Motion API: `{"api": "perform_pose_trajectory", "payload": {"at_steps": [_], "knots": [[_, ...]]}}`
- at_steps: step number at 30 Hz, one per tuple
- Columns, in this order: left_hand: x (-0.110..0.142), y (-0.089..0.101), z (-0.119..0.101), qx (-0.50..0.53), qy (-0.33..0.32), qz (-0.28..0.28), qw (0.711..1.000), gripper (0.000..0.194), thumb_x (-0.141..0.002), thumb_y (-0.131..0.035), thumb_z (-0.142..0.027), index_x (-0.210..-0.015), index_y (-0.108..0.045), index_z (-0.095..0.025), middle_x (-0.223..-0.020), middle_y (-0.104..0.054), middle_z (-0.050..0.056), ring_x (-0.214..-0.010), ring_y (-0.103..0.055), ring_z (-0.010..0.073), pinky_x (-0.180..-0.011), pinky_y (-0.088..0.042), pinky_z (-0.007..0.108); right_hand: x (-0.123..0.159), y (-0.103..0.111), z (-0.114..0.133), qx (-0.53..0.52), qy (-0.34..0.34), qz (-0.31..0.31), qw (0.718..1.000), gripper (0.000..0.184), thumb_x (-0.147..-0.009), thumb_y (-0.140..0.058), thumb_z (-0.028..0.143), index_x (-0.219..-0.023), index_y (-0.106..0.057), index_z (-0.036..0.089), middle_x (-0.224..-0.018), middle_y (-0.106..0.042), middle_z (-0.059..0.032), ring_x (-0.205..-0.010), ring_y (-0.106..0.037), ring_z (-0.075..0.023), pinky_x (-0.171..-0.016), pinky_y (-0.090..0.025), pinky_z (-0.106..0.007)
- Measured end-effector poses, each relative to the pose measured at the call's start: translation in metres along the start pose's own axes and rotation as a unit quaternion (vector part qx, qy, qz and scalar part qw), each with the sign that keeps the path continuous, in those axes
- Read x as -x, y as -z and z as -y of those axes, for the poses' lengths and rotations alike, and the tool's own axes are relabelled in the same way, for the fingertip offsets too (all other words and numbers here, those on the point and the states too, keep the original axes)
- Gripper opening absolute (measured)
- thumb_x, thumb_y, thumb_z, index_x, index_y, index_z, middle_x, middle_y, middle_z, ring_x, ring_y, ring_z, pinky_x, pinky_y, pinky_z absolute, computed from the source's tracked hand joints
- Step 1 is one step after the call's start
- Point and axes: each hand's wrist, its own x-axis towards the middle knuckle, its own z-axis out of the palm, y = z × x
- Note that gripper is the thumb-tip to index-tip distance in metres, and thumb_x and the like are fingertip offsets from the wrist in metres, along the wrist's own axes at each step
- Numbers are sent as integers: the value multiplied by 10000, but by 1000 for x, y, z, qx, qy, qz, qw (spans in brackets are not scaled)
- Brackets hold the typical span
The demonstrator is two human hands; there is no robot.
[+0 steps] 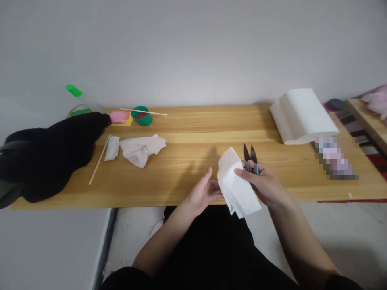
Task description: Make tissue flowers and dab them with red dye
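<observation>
In the head view, my right hand (267, 183) pinches a folded white tissue (237, 189) under its thumb. The same hand also carries a pair of thread snips (251, 159), blades pointing up and apart, behind the tissue. My left hand (204, 192) is at the tissue's left side, thumb raised and fingers stretched toward it. Its fingertips are by the tissue's edge, and whether they touch it I cannot tell. Both hands are over the table's front edge, above my lap.
On the wooden table (187, 177) lie a crumpled tissue (142, 149), a small folded tissue (112, 148) and a thin stick (99, 160). Another stick rests across a green cup (145, 119). Black cloth (57, 157) covers the left end; a tissue pack (302, 117) stands right.
</observation>
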Motion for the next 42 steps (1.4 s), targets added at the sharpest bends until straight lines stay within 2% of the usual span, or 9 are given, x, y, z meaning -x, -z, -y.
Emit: {"api": "perform_pose_trajectory", "payload": {"at_steps": [3,6,10,15,18,21,27,35,42], "knots": [[-1,-3,3,54,-9,41,998,601,-772,-482,-674,-969,-675,-141,-1012,-687,116,-1013,-609,250,-859,-459,349,4,-4,-3,-27,2,2,1000,341,-521,-832,362,-721,-629,175,-648,-600,25,-556,-541,-91,-542,-445,-235],[-4,-5,5,81,-36,36,995,546,-753,-572,-608,-1095,-633,-186,-1097,-664,98,-1007,-609,248,-778,-484,329,6,-6,-7,-19,27,0,999,319,-525,-832,349,-697,-626,176,-624,-584,31,-550,-531,-92,-542,-442,-237],[-5,-11,2,45,-87,-9,995,459,-653,-752,-401,-1036,-650,-169,-971,-692,71,-859,-632,198,-728,-476,282,6,-7,-12,44,77,-19,996,293,-564,-808,361,-696,-624,175,-605,-551,34,-537,-494,-89,-522,-416,-235],[-2,-17,-6,12,-111,-75,991,379,-606,-785,-264,-950,-655,-171,-866,-692,25,-739,-628,143,-672,-474,254,2,-6,-16,89,105,-17,990,261,-638,-747,389,-716,-618,176,-615,-536,26,-534,-471,-95,-504,-393,-241],[0,-17,-9,-22,-112,-81,990,389,-602,-785,-216,-960,-639,-177,-836,-689,11,-701,-625,131,-643,-473,248,0,-6,-19,99,113,-31,988,250,-659,-721,387,-694,-595,174,-589,-491,37,-515,-435,-85,-488,-368,-236],[2,-18,-10,-52,-130,-69,988,465,-604,-782,-166,-1036,-610,-188,-906,-698,24,-783,-645,154,-695,-486,264,-1,-7,-20,121,124,-48,984,244,-668,-702,380,-674,-579,170,-560,-431,51,-494,-387,-73,-466,-330,-226],[1,-20,-9,-93,-149,-20,984,535,-619,-781,-155,-1116,-587,-186,-1052,-688,62,-957,-646,220,-811,-495,325,0,-7,-19,213,165,-84,959,213,-707,-664,357,-810,-656,170,-548,-452,50,-475,-373,-77,-455,-319,-227],[-2,-16,-6,-99,-140,-48,984,553,-595,-779,-124,-1105,-571,-173,-1045,-687,71,-950,-647,227,-823,-494,349,0,-2,-22,308,188,-99,927,212,-747,-627,381,-788,-654,175,-576,-526,22,-514,-442,-102,-494,-358,-238],[-2,-13,-4,-128,-128,-91,979,465,-647,-756,-228,-1072,-572,-181,-944,-687,44,-785,-648,170,-672,-494,277,-1,-2,-20,311,175,-84,930,205,-747,-611,370,-760,-645,168,-602,-551,13,-537,-461,-106,-503,-356,-238]]}}
